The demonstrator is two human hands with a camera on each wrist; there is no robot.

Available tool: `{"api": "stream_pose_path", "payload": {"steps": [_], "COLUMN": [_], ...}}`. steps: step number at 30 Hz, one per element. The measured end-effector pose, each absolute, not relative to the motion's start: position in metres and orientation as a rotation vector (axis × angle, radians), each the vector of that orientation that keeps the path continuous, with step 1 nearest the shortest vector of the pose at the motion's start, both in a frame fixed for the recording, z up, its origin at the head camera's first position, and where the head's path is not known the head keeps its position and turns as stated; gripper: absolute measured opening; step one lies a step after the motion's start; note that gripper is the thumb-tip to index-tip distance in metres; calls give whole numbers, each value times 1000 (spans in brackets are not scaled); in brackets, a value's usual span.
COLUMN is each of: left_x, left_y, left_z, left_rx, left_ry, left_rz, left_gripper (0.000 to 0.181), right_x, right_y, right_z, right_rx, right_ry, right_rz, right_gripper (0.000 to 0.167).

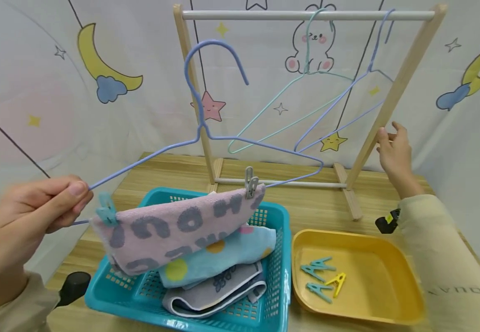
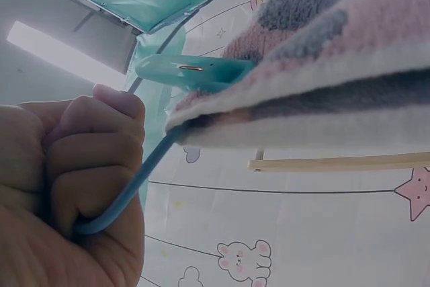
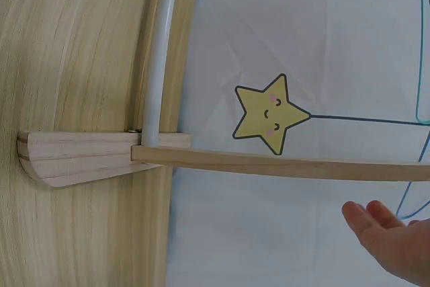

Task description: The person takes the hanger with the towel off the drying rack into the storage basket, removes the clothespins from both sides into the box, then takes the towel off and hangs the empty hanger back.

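Observation:
My left hand (image 1: 37, 210) grips the left end of a blue clothes hanger (image 1: 260, 145), its hook pointing up. A pink towel with grey letters (image 1: 190, 226) hangs from the hanger, held by a teal clothespin (image 1: 106, 210) on the left and a grey clothespin (image 1: 251, 184) on the right. In the left wrist view the fingers curl round the hanger wire (image 2: 127, 193). With fingers loosely extended and holding nothing, my right hand (image 1: 395, 154) is beside the right post of a wooden clothes rack (image 1: 401, 87); the right wrist view shows a gap between fingertips and post.
Below the towel stands a teal basket (image 1: 285, 258) with a blue dotted towel (image 1: 223, 258) and a grey towel (image 1: 219, 288). A yellow tray (image 1: 372, 281) to its right contains several clothespins (image 1: 319, 293). On the rack bar hang a green hanger (image 1: 273, 103) and another blue hanger (image 1: 331, 113).

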State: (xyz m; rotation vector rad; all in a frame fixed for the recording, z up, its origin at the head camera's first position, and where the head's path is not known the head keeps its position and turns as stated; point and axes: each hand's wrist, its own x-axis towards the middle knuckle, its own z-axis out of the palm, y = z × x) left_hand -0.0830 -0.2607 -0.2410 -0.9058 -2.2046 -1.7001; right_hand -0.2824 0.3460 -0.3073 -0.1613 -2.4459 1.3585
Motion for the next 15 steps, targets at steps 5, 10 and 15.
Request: {"api": "stream_pose_path", "payload": {"steps": [5, 10, 15], "left_x": [-83, -86, -88], "left_y": [-253, -248, -243], "left_z": [-242, -245, -251], "left_rx": [-854, -881, -899], "left_ry": [-2260, -2239, -2210], "left_rz": [-1705, -1731, -1743], "left_gripper": [33, 33, 33], "right_x": [-264, -240, -213], "right_y": [343, 326, 295], "right_z": [-301, -293, -286], "right_rx": [-228, 13, 271], "right_ry": [-2164, -2020, -1936], "right_rz": [1591, 1658, 1465], "right_gripper": [36, 11, 12]}}
